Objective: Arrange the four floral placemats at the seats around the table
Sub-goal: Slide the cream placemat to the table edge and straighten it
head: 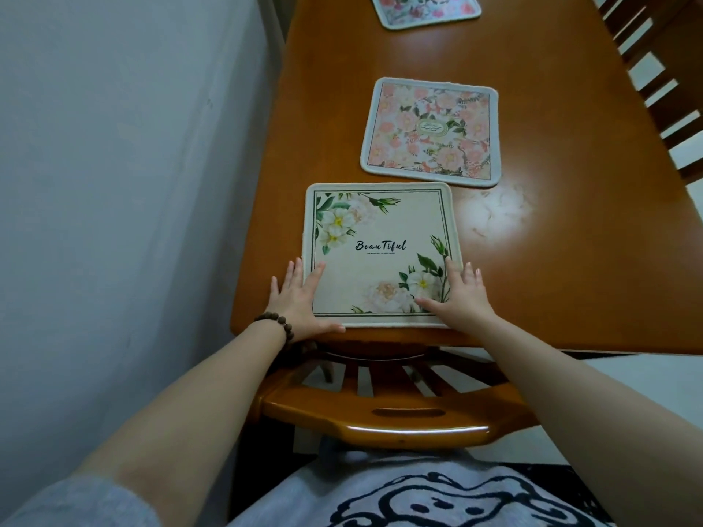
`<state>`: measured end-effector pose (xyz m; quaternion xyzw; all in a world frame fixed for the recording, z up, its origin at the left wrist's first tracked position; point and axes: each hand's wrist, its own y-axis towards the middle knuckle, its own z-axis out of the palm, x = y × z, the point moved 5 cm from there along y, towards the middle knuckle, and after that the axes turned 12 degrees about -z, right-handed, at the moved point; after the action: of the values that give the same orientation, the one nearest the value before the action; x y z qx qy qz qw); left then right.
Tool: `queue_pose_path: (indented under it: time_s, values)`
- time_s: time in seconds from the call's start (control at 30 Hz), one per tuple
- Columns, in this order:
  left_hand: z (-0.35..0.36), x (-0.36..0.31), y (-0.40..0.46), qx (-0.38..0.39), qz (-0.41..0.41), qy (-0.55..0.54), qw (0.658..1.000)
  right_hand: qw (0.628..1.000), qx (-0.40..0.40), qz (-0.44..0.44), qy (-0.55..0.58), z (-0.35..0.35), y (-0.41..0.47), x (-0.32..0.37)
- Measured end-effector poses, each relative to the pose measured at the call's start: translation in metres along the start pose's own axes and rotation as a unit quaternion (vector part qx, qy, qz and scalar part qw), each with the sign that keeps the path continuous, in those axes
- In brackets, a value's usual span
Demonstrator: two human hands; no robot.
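At the near edge of the table (570, 260), cream placemat (380, 252) lies flat, printed "Beautiful". Left hand (300, 298) flat, fingers spread, over its near left corner; right hand (460, 294) flat, fingers spread, over its near right corner. Pink placemat (430, 131) just beyond, mid-table, apart. Third placemat (426, 9) toward the far edge, partly out of view. Chair (399, 416) tucked below the near edge.

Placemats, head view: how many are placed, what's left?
Done: the pink floral mat lies flat mid-table, and another lies at the far end, cropped. In hand: left hand and right hand press flat on the cream "Beautiful" mat at the near edge above a chair. Left: the fourth mat, not in view.
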<state>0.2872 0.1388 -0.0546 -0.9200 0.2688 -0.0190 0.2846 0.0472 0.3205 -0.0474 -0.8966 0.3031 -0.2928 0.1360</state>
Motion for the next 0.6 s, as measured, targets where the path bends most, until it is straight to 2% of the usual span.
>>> queue_pose_path:
  time_s: [0.17,0.4,0.6]
  values:
    - [0.000,-0.013,-0.004,0.004,0.041,0.015,0.999,1.000,-0.003,0.009,0.011,-0.003,-0.015,-0.015]
    - [0.004,-0.008,-0.011,0.021,-0.044,0.080,0.996,0.996,0.054,0.025,-0.065,0.001,-0.039,-0.033]
    - [0.009,-0.022,-0.015,-0.016,-0.016,0.093,0.995,0.994,0.032,-0.002,-0.101,0.007,-0.041,-0.017]
